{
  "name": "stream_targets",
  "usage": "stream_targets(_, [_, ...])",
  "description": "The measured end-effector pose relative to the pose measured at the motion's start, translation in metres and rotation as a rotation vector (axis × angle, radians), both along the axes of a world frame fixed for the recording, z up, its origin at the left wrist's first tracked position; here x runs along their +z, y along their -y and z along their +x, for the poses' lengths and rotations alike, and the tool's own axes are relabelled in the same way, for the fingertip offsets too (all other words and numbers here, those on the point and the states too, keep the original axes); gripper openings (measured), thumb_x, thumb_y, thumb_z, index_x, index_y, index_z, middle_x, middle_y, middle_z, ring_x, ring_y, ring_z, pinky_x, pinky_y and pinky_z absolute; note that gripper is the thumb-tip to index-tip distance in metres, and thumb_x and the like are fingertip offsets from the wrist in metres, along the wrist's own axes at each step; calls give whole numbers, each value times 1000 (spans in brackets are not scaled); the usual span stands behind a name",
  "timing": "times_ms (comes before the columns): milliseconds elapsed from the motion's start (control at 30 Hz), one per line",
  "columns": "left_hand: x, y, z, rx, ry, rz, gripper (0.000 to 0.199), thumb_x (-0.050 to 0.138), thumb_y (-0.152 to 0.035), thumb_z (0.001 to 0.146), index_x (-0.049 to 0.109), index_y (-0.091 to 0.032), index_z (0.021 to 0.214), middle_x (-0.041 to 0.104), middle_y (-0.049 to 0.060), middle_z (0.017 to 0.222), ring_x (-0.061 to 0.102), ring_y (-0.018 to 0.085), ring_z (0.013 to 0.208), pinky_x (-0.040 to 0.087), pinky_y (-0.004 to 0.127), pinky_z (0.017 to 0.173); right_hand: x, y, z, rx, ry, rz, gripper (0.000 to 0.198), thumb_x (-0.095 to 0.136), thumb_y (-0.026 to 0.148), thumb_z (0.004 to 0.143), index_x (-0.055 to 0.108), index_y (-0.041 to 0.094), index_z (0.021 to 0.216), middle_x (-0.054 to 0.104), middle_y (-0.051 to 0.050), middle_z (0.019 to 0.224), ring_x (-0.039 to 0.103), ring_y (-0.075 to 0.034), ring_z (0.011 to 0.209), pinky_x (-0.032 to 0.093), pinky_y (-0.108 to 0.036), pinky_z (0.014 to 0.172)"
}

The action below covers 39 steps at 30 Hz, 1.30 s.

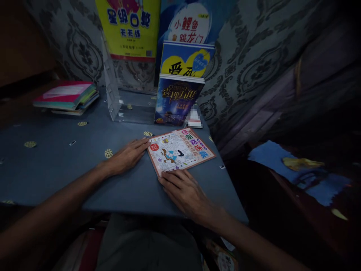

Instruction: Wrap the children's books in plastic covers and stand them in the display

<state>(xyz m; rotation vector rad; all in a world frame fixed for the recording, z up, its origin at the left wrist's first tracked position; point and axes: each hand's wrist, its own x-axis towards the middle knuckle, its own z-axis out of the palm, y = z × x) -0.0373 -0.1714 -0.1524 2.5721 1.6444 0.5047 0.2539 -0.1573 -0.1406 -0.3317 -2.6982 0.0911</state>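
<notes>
A thin book (180, 150) with an orange-brown border and a drawn figure on its cover lies flat on the grey-blue table covering, turned at an angle. My left hand (128, 155) rests on the table with fingers stretched out, the tips touching the book's left corner. At the book's near edge, my right hand (186, 190) lies with extended fingers over the cover's margin. Neither hand grips the book. Just behind it, a clear acrylic rack (113, 94) holds a dark blue book (178, 101) in its front right part.
Behind the dark blue book stand a blue-and-yellow book (183, 60) and a yellow workbook (129, 30). A stack of books (66, 97) lies at the back left. Patterned wall covering (239, 41) rises behind. The table's right edge drops off beside blue fabric (299, 169).
</notes>
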Motion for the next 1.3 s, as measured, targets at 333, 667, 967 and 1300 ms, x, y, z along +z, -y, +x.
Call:
stream_targets(333, [6, 18, 15, -58, -59, 99, 43, 40, -18, 103, 52, -17, 145, 55, 15, 150, 52, 26, 141, 46, 49, 117, 0, -1, -1, -6, -31, -15, 26, 54, 14, 99, 66, 14, 122, 73, -13, 111, 63, -25, 104, 53, -42, 90])
stream_targets(667, [16, 59, 45, -190, -92, 70, 50, 45, -10, 96, 52, -16, 145, 53, 15, 152, 49, 25, 143, 48, 46, 115, -5, -2, -2, 4, -69, -27, 27, 56, 12, 98, 65, 12, 123, 72, -13, 114, 61, -24, 111, 54, -41, 95])
stream_targets(967, [17, 48, 45, -247, -98, 175, 53, 46, -8, 92, 55, -21, 143, 65, 13, 139, 61, 26, 131, 57, 46, 105, 9, -2, 4, -11, 14, -35, 27, 55, 16, 100, 65, 13, 124, 74, -10, 117, 62, -23, 110, 51, -42, 97])
stream_targets(1300, [31, 43, 42, -306, -248, 188, 61, 48, -9, 87, 58, -31, 143, 61, 12, 145, 65, 29, 126, 61, 42, 98, 8, -20, 28, -81, -33, -88, 21, 59, 17, 99, 69, 17, 117, 75, -9, 118, 64, -19, 115, 48, -39, 103])
